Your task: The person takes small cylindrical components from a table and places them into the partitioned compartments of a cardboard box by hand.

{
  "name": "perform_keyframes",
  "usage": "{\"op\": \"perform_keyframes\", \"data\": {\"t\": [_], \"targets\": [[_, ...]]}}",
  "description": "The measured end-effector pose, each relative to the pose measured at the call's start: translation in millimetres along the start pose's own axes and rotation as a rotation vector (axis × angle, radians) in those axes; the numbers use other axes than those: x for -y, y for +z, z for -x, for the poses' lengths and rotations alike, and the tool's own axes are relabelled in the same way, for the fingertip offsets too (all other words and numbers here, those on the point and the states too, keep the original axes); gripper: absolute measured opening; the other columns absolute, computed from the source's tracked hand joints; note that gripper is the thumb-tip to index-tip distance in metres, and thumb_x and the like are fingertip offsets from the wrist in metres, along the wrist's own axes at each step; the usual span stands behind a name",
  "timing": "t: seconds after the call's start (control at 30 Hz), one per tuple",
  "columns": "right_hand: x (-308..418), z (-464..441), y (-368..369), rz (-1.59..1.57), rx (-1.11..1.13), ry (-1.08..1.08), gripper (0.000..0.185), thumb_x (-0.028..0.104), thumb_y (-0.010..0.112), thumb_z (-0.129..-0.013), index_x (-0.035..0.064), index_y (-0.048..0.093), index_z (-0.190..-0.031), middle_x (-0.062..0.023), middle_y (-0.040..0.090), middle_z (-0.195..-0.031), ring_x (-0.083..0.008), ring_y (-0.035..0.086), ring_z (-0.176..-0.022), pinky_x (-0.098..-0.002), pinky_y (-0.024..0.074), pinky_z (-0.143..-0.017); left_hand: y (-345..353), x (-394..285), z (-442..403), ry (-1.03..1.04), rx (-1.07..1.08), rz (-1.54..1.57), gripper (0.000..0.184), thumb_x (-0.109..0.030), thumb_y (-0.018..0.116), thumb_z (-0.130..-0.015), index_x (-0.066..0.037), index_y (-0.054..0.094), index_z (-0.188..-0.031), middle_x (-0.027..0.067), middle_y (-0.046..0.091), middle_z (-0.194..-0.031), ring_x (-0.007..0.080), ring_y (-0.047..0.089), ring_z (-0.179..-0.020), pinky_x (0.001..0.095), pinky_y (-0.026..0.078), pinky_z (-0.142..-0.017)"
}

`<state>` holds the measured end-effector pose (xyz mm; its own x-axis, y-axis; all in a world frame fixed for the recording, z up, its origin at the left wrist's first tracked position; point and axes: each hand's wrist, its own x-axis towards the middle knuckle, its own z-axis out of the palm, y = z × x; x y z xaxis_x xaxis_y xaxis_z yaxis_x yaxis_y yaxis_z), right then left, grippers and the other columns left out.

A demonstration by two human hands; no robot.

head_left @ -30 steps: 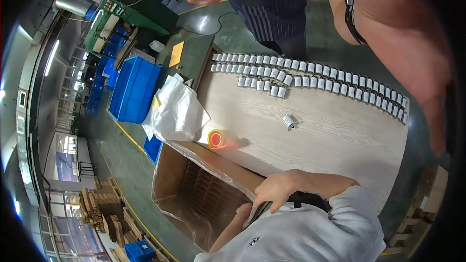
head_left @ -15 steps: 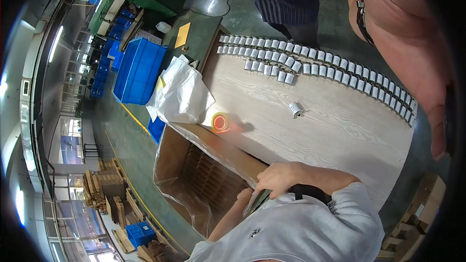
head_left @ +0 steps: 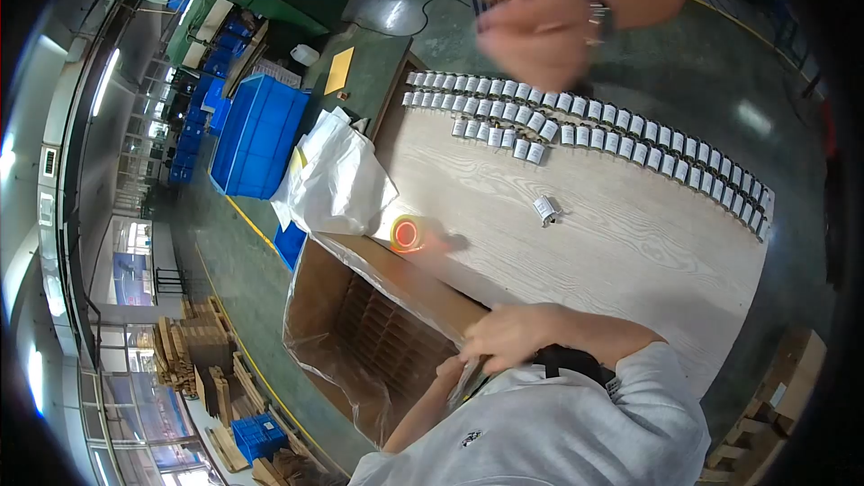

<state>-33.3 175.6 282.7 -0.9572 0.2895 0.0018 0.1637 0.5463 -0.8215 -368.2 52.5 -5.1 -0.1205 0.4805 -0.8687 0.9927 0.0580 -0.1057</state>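
A large cardboard box [head_left: 315,277] with a clear plastic liner [head_left: 335,376] draped over its walls stands open against the table. Inside it lies a cardboard divider grid [head_left: 385,331]. My left hand [head_left: 450,367] reaches over the box's near corner, its fingers closed on the liner's edge. Beside it, my right hand [head_left: 511,333] is bent over the same corner, also closed on the liner at the rim; its fingertips are partly hidden. A single small metal motor-like part with a white label [head_left: 544,209] lies apart on the table.
Rows of similar labelled parts [head_left: 621,130] line the table's far side. A tape roll [head_left: 406,234] and white plastic sheets [head_left: 337,171] lie near the box. A blue crate [head_left: 261,135] stands at left. Across the table, a co-worker's blurred hand [head_left: 540,31] hovers over the rows.
The co-worker's arm has swung from the right side to above the rows of parts. My right hand has shifted slightly left along the box corner; my left hand has barely moved.
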Motion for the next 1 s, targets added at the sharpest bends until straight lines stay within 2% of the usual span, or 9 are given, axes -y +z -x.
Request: {"op": "perform_keyframes", "data": {"t": [0.03, 0.1, 0.2, 0.33, 0.37, 0.53, 0.63, 0.8, 1.0], "targets": [[5, 4, -12, -0.035, -0.088, -0.029, 0.032, 0.024, 0.061, -0.078, 0.0121, 0.059, -0.107, -0.0076, 0.058, -0.100, -0.0230, 0.057, -0.093, -0.0411, 0.0386, -0.084, -3, 1, -1, 0.007, -0.008, -0.003, 0.037, -0.038, 0.041, -0.085, -0.019, 0.059, -0.112, 0.0058, 0.058, -0.115, 0.0221, 0.054, -0.109, 0.0470, 0.041, -0.087], [17, 18, -41, -0.059, -0.596, -0.259, 0.022, 0.024, 0.061, -0.080, 0.0119, 0.062, -0.098, -0.0029, 0.060, -0.096, -0.0176, 0.057, -0.089, -0.0430, 0.0333, -0.089, -2, 1, -5, 0.010, -0.019, -0.012, 0.038, -0.038, 0.040, -0.085, -0.019, 0.059, -0.113, 0.0054, 0.058, -0.116, 0.0218, 0.054, -0.109, 0.0485, 0.040, -0.088], [57, 55, -91, -0.075, -1.126, -0.423, 0.018, 0.026, 0.062, -0.082, 0.0083, 0.063, -0.087, -0.0054, 0.062, -0.088, -0.0182, 0.059, -0.082, -0.0441, 0.0293, -0.097, 3, 8, -15, 0.022, -0.044, -0.035, 0.039, -0.038, 0.038, -0.086, -0.020, 0.057, -0.114, 0.0050, 0.057, -0.117, 0.0215, 0.053, -0.110, 0.0507, 0.038, -0.089], [94, 87, -119, 0.129, -1.576, -0.610, 0.046, 0.051, 0.060, -0.077, 0.0073, 0.057, -0.093, -0.0091, 0.057, -0.083, -0.0217, 0.056, -0.078, -0.0492, 0.0290, -0.099, 29, 26, -50, 0.056, -0.126, -0.097, 0.039, -0.038, 0.037, -0.087, -0.020, 0.056, -0.116, 0.0044, 0.057, -0.118, 0.0210, 0.052, -0.111, 0.0537, 0.036, -0.091], [101, 97, -123, 0.193, -1.653, -0.658, 0.045, 0.049, 0.060, -0.077, 0.0070, 0.057, -0.092, -0.0090, 0.057, -0.083, -0.0214, 0.056, -0.078, -0.0484, 0.0294, -0.098, 50, 42, -77, 0.061, -0.156, -0.091, 0.040, -0.038, 0.035, -0.087, -0.021, 0.055, -0.117, 0.0036, 0.056, -0.119, 0.0205, 0.051, -0.113, 0.0558, 0.033, -0.092], [116, 126, -111, 0.329, -1.726, -0.729, 0.040, 0.043, 0.061, -0.078, 0.0057, 0.058, -0.092, -0.0085, 0.058, -0.083, -0.0201, 0.056, -0.077, -0.0445, 0.0317, -0.093, 74, 59, -118, 0.096, -0.162, -0.143, 0.041, -0.039, 0.033, -0.088, -0.022, 0.051, -0.121, 0.0007, 0.053, -0.124, 0.0197, 0.047, -0.117, 0.0594, 0.026, -0.096], [121, 135, -105, 0.401, -1.745, -0.710, 0.037, 0.040, 0.061, -0.078, 0.0049, 0.058, -0.091, -0.0082, 0.059, -0.082, -0.0193, 0.056, -0.077, -0.0422, 0.0331, -0.091, 100, 75, -151, 0.304, -0.454, -0.202, 0.043, -0.040, 0.034, -0.087, -0.021, 0.048, -0.123, 0.0009, 0.051, -0.126, 0.0210, 0.047, -0.116, 0.0605, 0.024, -0.098], [127, 142, -87, 0.497, -1.723, -0.608, 0.032, 0.033, 0.061, -0.078, 0.0036, 0.059, -0.091, -0.0077, 0.060, -0.082, -0.0180, 0.057, -0.076, -0.0383, 0.0354, -0.086, 1, 18, -44, 0.086, -0.073, -0.112, 0.044, -0.041, 0.037, -0.086, -0.021, 0.049, -0.124, 0.0043, 0.050, -0.127, 0.0236, 0.046, -0.118, 0.0615, 0.021, -0.098], [126, 150, -62, 0.555, -1.516, -0.497, 0.027, 0.026, 0.061, -0.078, 0.0020, 0.060, -0.090, -0.0071, 0.061, -0.081, -0.0164, 0.058, -0.075, -0.0337, 0.0381, -0.081, -66, 0, 10, 0.100, -0.005, -0.181, 0.035, -0.034, 0.044, -0.083, -0.016, 0.059, -0.108, 0.0099, 0.056, -0.115, 0.0270, 0.053, -0.107, 0.0503, 0.037, -0.089]]}}
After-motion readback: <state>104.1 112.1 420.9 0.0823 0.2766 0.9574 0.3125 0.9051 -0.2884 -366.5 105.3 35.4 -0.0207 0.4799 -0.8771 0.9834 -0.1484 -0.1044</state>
